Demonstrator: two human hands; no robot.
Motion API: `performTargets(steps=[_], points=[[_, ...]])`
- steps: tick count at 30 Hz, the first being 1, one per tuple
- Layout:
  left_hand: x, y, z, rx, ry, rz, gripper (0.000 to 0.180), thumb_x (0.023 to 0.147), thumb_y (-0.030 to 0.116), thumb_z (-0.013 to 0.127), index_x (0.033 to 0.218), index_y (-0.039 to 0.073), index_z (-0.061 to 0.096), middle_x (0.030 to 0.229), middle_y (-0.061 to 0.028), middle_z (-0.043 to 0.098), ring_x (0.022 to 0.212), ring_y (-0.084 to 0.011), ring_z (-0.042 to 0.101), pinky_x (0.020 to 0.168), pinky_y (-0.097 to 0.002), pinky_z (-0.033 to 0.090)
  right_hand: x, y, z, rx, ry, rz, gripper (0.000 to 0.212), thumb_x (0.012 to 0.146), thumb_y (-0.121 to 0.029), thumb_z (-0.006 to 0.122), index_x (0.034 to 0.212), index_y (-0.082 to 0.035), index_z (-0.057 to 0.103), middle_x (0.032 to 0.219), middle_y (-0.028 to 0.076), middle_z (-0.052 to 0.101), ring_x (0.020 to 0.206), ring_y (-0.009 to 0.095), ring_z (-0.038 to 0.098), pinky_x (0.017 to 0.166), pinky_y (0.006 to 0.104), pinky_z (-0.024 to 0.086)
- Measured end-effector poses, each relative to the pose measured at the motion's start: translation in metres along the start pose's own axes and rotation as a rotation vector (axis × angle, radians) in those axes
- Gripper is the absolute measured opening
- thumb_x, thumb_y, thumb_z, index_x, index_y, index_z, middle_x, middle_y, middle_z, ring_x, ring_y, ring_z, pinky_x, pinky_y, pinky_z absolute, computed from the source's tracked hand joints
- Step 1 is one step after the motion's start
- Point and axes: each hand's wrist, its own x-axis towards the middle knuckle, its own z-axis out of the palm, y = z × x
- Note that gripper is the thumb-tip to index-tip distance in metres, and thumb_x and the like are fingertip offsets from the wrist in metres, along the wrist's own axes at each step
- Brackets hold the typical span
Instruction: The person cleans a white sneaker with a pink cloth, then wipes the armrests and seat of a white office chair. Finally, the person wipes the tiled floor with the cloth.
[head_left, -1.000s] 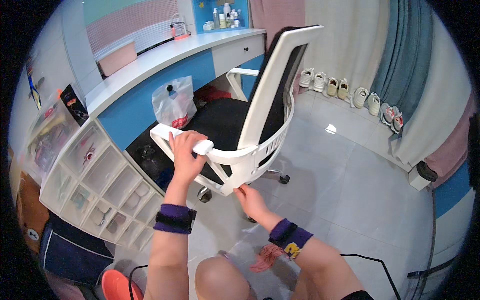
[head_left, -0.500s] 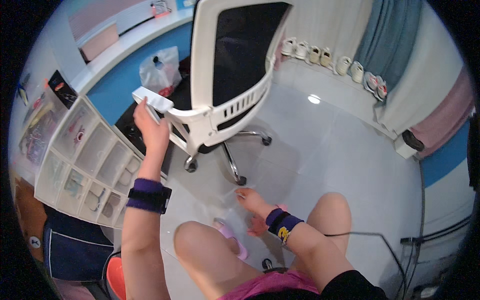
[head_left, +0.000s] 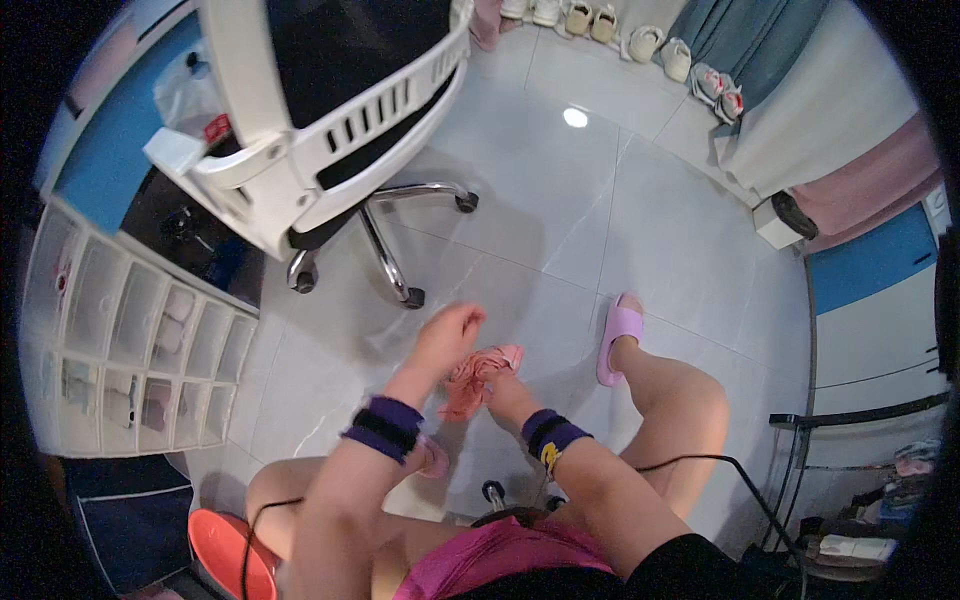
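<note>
My left hand [head_left: 447, 338] hovers over the floor in the middle, its fingers curled together with nothing visible in them. Close by on the right, my right hand [head_left: 511, 398] is closed, fingertips against a crumpled coral-pink cloth [head_left: 478, 372]. Those fingertips are partly hidden, so I cannot tell whether they grip the cloth or a small pale thing. Both wrists wear dark purple bands. Farther off at the left stands a white office chair [head_left: 350, 125] with a black mesh back and a white armrest [head_left: 180, 150].
Clear-fronted drawers [head_left: 140, 330] line the left side, with a red-orange basin [head_left: 228, 550] nearer me. Several shoes [head_left: 645, 43] stand along the far wall. A black cable [head_left: 735, 460] crosses my lap. At the right is a dark-framed rack [head_left: 800, 420].
My left hand has left the chair's armrest and come down beside my right hand. The view has shifted, one leg has swung out to the right, and more of the pink cloth shows.
</note>
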Motion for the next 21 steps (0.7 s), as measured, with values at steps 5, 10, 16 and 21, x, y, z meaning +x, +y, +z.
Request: performTargets(steps=[5,10,16,21], points=[[-0.069,-0.106,0.149,0.222,-0.041,-0.256,0.036,0.093,0.015,0.057,0.128,0.005,0.060,0.127,-0.0195,0.063,0.121,-0.0403,0.057,0.105,-0.0495,0.044,0.029,0.073,0.050,0.048,0.256,-0.141,0.038,0.093,-0.023,0.062,0.130,-0.012,0.062,0.133,0.017,0.060,0.126,0.039,0.053,0.105,0.0472,0.045],[-0.110,-0.143,0.201,0.425,-0.061,-0.142,0.051,0.092,0.025,0.059,0.137,0.001,0.052,0.147,-0.0255,0.045,0.142,-0.0443,0.036,0.120,-0.0595,0.020,0.058,0.101,0.068,-0.192,0.106,-0.258,0.046,0.097,-0.034,0.055,0.140,-0.018,0.057,0.154,0.014,0.043,0.146,0.039,0.031,0.120,0.0539,0.022],[-0.085,-0.157,0.209,0.771,-0.163,-0.248,0.061,0.096,0.036,0.054,0.146,0.002,0.045,0.155,-0.0256,0.035,0.145,-0.0476,0.026,0.121,-0.0615,0.011,0.134,0.103,0.040,-0.171,0.110,-0.511,0.048,0.096,-0.034,0.054,0.142,-0.023,0.056,0.158,0.012,0.039,0.150,0.036,0.024,0.124,0.0551,0.012],[0.029,-0.173,0.202,0.843,-0.097,-0.268,0.058,0.101,0.037,0.048,0.149,0.005,0.045,0.158,-0.0247,0.033,0.148,-0.0436,0.025,0.121,-0.0600,0.014,0.254,0.126,-0.013,-0.328,0.072,-0.643,0.049,0.093,-0.034,0.056,0.141,-0.025,0.058,0.155,0.004,0.044,0.149,0.035,0.026,0.125,0.0523,0.014]])
